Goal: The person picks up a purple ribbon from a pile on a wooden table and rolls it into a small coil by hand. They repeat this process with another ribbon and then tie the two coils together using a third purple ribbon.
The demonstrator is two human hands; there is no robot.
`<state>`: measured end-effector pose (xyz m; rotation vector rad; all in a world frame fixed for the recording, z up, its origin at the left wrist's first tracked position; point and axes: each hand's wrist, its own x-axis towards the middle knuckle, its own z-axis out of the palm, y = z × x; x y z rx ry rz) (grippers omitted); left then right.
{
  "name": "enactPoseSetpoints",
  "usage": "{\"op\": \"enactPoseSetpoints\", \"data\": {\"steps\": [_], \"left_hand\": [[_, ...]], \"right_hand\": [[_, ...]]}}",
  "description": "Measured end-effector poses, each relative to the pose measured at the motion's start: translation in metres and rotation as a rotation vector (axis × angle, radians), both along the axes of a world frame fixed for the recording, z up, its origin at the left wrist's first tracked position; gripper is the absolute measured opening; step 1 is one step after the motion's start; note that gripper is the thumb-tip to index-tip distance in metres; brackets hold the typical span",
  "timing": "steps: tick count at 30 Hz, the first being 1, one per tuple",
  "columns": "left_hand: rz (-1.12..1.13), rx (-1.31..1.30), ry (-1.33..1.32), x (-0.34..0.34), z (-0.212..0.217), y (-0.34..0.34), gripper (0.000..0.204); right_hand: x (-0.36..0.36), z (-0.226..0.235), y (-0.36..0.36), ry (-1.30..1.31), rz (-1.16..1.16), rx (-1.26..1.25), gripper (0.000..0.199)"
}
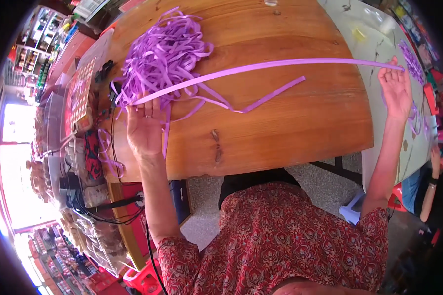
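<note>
A long purple ribbon (261,65) is stretched between my two hands above the wooden table. My left hand (145,125) pinches it beside the heap, thumb against the fingers. Far out to the right, past the wooden table's edge, my right hand (396,91) is closed on the ribbon's other end. Behind my left hand lies a tangled heap of purple ribbon (167,49). From the heap one loose ribbon tail (275,92) runs to the right across the wood, below the stretched length.
The wooden table (280,132) meets a white marbled table (408,152) on the right, where more purple ribbon (412,61) lies. Clear plastic bins (56,123) and black cables stand at the left. Another person's arm (429,191) shows at the far right, beside a red stool.
</note>
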<state>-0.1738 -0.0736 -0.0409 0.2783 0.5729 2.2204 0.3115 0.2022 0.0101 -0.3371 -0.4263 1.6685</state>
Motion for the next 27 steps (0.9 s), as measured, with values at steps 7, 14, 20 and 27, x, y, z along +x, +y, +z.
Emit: {"op": "enactPoseSetpoints", "data": {"steps": [7, 14, 20, 27], "left_hand": [[-0.117, 0.337, -0.081, 0.009, 0.016, 0.015, 0.018], [-0.056, -0.049, 0.284, 0.076, 0.039, 0.020, 0.018], [-0.097, -0.060, 0.427, 0.118, 0.043, 0.025, 0.016], [-0.197, -0.063, 0.461, 0.138, 0.042, 0.030, 0.015]], "right_hand": [[0.015, -0.003, 0.011, 0.356, 0.367, 0.145, 0.020], [0.010, -0.005, 0.006, 0.149, 0.267, 0.104, 0.026], [-0.073, 0.000, -0.047, -0.586, 0.238, 0.436, 0.028], [-0.142, 0.017, -0.105, -0.889, 0.327, 0.682, 0.024]]}}
